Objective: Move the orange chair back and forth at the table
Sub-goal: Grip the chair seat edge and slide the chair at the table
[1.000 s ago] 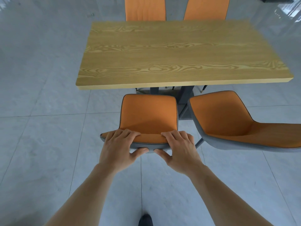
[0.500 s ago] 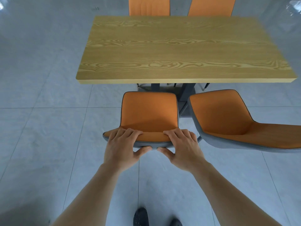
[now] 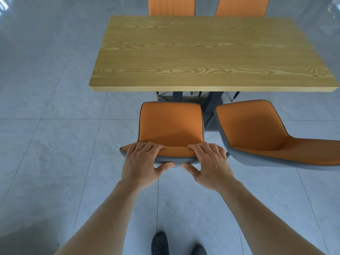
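An orange chair point(image 3: 171, 124) with a grey shell stands in front of me, its seat facing the wooden table point(image 3: 207, 52). The seat lies clear of the table's near edge. My left hand point(image 3: 142, 163) grips the left part of the backrest's top edge, fingers curled over the orange side and thumb under the grey back. My right hand point(image 3: 209, 162) grips the right part of the same edge in the same way. The chair's legs are hidden beneath the seat.
A second orange chair point(image 3: 257, 133) stands close on the right, turned sideways, almost touching the held chair. Two more orange chairs point(image 3: 172, 5) stand at the table's far side. Grey tiled floor point(image 3: 46, 144) spreads to the left. My dark shoes point(image 3: 160, 243) show at the bottom.
The chair has come back away from the table, so a wider gap shows between seat and table edge. My feet have stepped into view. Both hands keep their grip.
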A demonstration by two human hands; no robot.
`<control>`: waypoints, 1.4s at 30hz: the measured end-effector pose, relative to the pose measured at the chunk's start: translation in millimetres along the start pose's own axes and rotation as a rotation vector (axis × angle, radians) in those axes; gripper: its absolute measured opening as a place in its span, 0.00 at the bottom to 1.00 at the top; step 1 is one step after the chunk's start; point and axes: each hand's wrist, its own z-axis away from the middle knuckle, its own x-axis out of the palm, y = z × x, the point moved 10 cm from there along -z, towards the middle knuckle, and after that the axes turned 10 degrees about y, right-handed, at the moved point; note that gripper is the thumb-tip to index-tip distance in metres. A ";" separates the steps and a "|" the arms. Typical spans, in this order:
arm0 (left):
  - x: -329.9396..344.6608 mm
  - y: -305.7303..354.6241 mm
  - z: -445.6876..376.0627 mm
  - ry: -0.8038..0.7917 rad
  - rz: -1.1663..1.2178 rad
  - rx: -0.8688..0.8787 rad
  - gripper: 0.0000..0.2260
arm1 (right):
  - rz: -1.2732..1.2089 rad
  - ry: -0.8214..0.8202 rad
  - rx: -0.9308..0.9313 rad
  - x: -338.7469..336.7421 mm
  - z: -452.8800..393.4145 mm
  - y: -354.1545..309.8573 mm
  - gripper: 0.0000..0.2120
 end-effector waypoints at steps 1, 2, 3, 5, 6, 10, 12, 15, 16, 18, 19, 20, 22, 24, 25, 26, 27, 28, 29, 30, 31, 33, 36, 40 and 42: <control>-0.1 0.5 -0.1 -0.004 0.000 -0.002 0.30 | 0.000 0.001 0.001 -0.6 0.0 0.2 0.36; -0.2 1.2 0.2 -0.007 0.000 -0.002 0.30 | 0.001 0.001 0.004 -0.8 0.3 0.9 0.36; -0.3 1.6 0.2 -0.007 0.001 -0.001 0.30 | 0.003 -0.001 0.007 -0.8 0.4 1.4 0.36; -0.7 1.4 0.3 -0.007 0.003 0.001 0.31 | 0.010 -0.005 0.005 -0.9 0.6 0.8 0.37; -1.3 1.2 0.3 -0.004 0.004 0.002 0.30 | 0.014 -0.006 0.003 -1.4 0.7 0.4 0.36; -3.0 2.1 3.3 -0.015 0.017 0.001 0.30 | 0.030 -0.013 0.003 -3.2 4.2 -1.1 0.38; -4.8 2.8 4.1 -0.033 0.012 -0.002 0.31 | 0.041 -0.040 0.011 -3.8 5.3 -2.6 0.40; -7.2 4.0 4.6 -0.077 -0.010 -0.004 0.33 | 0.061 -0.089 0.029 -7.6 8.3 -5.9 0.46; -9.9 5.0 4.8 -0.081 -0.016 -0.002 0.34 | 0.061 -0.103 0.037 -9.3 10.3 -6.8 0.46; -17.2 9.1 3.9 -0.085 -0.019 0.005 0.36 | 0.053 -0.117 0.058 -14.8 15.0 -6.3 0.44; -20.1 12.3 2.6 -0.095 -0.016 0.009 0.36 | 0.046 -0.118 0.071 -18.8 17.9 -4.7 0.43; -22.6 16.5 0.5 -0.107 -0.011 0.015 0.37 | 0.037 -0.116 0.085 -24.6 20.9 -2.3 0.42; -26.7 29.1 -6.4 -0.124 0.006 0.031 0.37 | 0.023 -0.106 0.113 -38.8 26.8 6.0 0.41; -30.3 48.9 -14.5 -0.133 0.030 0.049 0.38 | 0.029 -0.086 0.137 -56.2 34.0 19.4 0.41; -31.5 61.8 -18.3 -0.133 0.039 0.063 0.38 | 0.035 -0.071 0.149 -65.1 38.4 28.5 0.41; -32.3 76.0 -21.9 -0.130 0.044 0.081 0.37 | 0.038 -0.059 0.167 -74.0 43.2 39.2 0.41; -32.5 91.2 -25.0 -0.129 0.047 0.096 0.37 | 0.038 -0.051 0.185 -82.1 48.6 51.0 0.41; -32.0 107.1 -28.0 -0.131 0.048 0.109 0.36 | 0.040 -0.044 0.201 -90.1 54.4 63.8 0.42; -30.7 124.0 -31.1 -0.133 0.045 0.123 0.37 | 0.042 -0.033 0.215 -98.7 60.0 77.7 0.42; -28.7 141.9 -34.2 -0.133 0.039 0.137 0.37 | 0.045 -0.018 0.227 -108.4 65.5 92.6 0.42; -25.8 160.7 -37.3 -0.134 0.035 0.151 0.37 | 0.048 -0.006 0.238 -118.0 70.7 109.0 0.41; -17.7 200.6 -43.2 -0.133 0.044 0.174 0.37 | 0.052 0.013 0.255 -135.5 82.6 145.9 0.41; 2.5 264.3 -52.5 -0.123 0.052 0.188 0.37 | 0.062 0.020 0.267 -153.8 99.6 214.3 0.42; 41.3 352.5 -64.4 -0.103 0.065 0.143 0.39 | 0.076 0.001 0.252 -169.4 114.7 320.4 0.44; 64.8 396.7 -68.5 -0.115 0.075 0.117 0.39 | 0.071 -0.014 0.258 -175.8 121.7 372.7 0.46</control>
